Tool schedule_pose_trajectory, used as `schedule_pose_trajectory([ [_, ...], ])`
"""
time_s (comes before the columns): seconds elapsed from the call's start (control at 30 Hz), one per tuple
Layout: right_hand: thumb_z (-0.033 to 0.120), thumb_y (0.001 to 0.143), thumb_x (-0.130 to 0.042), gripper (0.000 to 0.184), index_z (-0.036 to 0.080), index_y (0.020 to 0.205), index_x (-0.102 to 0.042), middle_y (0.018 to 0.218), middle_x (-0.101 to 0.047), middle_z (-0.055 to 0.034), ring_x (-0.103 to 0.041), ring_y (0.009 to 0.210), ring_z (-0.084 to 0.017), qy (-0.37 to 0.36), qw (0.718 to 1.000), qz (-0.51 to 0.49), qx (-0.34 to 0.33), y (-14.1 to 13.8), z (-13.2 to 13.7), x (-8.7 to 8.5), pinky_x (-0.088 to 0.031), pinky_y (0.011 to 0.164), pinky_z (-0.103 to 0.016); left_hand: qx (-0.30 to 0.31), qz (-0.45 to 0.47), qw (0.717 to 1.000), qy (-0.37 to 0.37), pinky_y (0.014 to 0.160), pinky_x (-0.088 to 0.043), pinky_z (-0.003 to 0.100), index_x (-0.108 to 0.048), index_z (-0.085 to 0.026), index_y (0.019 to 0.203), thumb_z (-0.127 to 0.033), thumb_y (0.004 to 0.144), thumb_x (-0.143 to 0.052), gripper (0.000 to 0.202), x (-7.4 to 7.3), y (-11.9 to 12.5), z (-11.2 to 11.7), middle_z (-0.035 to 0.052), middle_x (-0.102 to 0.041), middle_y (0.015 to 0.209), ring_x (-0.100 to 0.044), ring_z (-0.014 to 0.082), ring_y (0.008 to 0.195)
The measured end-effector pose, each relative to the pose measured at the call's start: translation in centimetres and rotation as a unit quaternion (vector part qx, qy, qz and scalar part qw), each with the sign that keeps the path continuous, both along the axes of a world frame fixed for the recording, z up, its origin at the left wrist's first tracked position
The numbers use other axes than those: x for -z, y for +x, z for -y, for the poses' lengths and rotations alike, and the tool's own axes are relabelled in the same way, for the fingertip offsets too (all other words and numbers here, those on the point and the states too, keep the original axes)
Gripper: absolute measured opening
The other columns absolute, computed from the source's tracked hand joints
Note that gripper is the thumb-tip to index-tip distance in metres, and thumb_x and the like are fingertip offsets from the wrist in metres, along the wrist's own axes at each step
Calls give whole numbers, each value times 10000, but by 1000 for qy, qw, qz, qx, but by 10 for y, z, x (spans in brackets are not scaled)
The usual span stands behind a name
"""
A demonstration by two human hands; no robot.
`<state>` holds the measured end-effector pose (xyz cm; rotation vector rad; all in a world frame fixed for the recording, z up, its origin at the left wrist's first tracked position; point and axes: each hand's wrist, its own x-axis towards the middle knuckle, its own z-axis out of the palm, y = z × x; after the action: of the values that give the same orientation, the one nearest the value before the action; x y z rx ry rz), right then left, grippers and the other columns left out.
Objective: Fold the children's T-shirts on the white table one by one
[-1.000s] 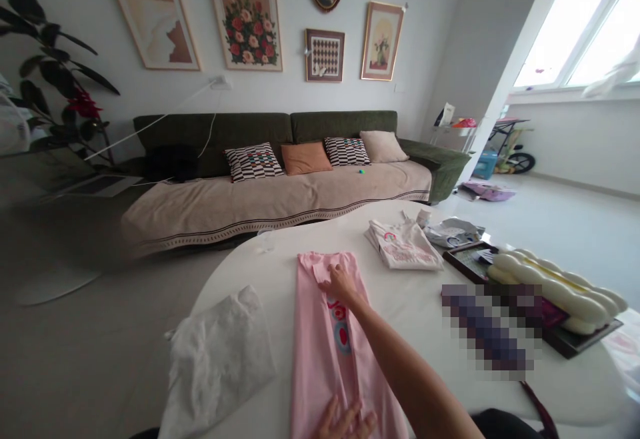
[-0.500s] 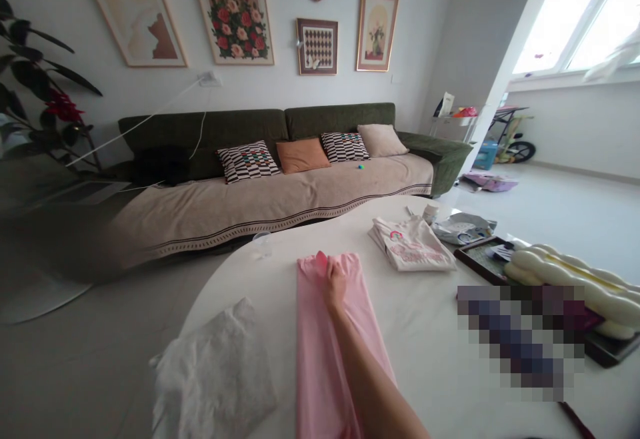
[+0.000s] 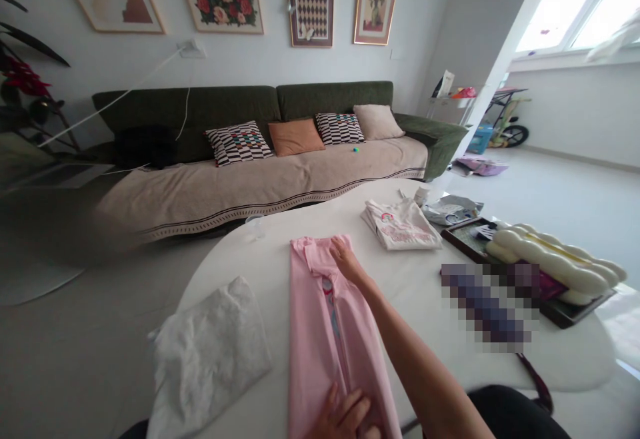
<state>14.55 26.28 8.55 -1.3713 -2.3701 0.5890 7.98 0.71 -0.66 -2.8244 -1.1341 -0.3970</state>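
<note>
A pink garment (image 3: pixel 313 332) lies folded into a long narrow strip on the white bench (image 3: pixel 425 292), running from the near edge straight toward the far edge. The right hand (image 3: pixel 345 260) rests flat on the strip's far end, by the collar, with its fingers stretched out and held close together and its arm reaching along the cloth. The left hand (image 3: pixel 345 418) presses down on the near end at the near edge of the bench, its fingers a little spread, pinching nothing. Just left of the garment, at the left edge, lies a crumpled white cloth (image 3: pixel 210 352). Toward the far right edge sits a folded white shirt (image 3: pixel 400 226) with a coloured print, and beside it a crinkled plastic bag (image 3: pixel 453 209). A dark tray (image 3: pixel 465 242) at the right edge carries a cream, wavy cushion-like thing (image 3: pixel 550 259).
</note>
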Motion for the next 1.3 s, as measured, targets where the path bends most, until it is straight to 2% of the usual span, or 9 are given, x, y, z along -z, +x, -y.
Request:
schedule_pose_trajectory([
  [0.1,277,896,-260,465,93,1314,-344,1380,-336,-121,-302,1267,-149,13,1000,-3,-11,43,50,-6,-260,1029,-300,-10,-10,999,29,916,-412,388,-464,-273,1184,-244,842,-490,344,8,-2,2,87,-492,1267,-439,235,1169],
  [0.2,281,860,-339,485,134,1322,-349,1396,-311,-96,-261,1287,-167,27,997,11,-72,86,121,12,-272,1034,-321,-26,-6,999,-23,964,-358,415,-291,-238,1327,-277,774,-584,627,6,-8,13,132,-308,1394,-308,282,1257],
  [0.37,405,872,-319,579,177,1387,-183,1434,-208,-71,-137,1322,-200,10,991,102,-89,129,183,45,-239,1044,-403,-58,14,983,-176,1029,-287,386,-97,-216,1399,-265,769,-554,780,-35,-32,37,102,-154,1450,-185,253,1311],
  [0.5,441,874,-300,590,214,1394,-140,1446,-175,-48,-86,1328,-206,-4,992,100,-70,129,189,37,-216,1045,-436,-54,55,972,-222,1022,-309,354,-330,-250,1324,-310,828,-482,522,-73,-40,42,53,-343,1389,-329,219,1251],
  [0.63,367,822,-426,637,175,1384,-195,1428,-237,-87,-154,1320,-221,36,992,48,-111,116,215,25,-245,1038,-424,-155,118,959,-207,918,-408,318,-556,-188,1065,-249,868,-398,260,-88,-19,26,60,-567,1113,-500,181,1040],
  [0.8,147,768,-449,440,86,1204,-457,1203,-518,-135,-423,1164,-216,83,992,38,-84,93,250,34,-330,996,-353,-172,134,957,-189,874,-434,325,-573,-188,949,-198,853,-396,202,-82,-2,17,52,-568,1032,-510,177,969],
  [1.07,89,756,-431,177,156,805,-588,856,-589,-93,-541,856,-233,76,989,77,102,57,248,27,-422,804,-385,-166,144,961,-167,1039,-300,381,-256,-173,1353,-352,860,-417,549,-44,-29,49,100,-330,1383,-285,226,1267],
  [1.17,102,754,-450,163,157,829,-584,988,-585,-103,-523,951,-224,70,995,30,65,56,248,23,-404,848,-350,-171,106,965,-171,1042,-253,467,-222,-229,1372,-307,814,-491,624,-34,-36,56,80,-244,1431,-202,270,1302],
  [1.3,149,815,-409,226,178,943,-593,1088,-588,-74,-483,1089,-193,45,997,-12,-63,68,237,21,-370,919,-314,-165,59,960,-219,1046,-233,473,-185,-303,1378,-304,699,-621,807,-38,-43,61,41,-167,1458,-185,281,1307],
])
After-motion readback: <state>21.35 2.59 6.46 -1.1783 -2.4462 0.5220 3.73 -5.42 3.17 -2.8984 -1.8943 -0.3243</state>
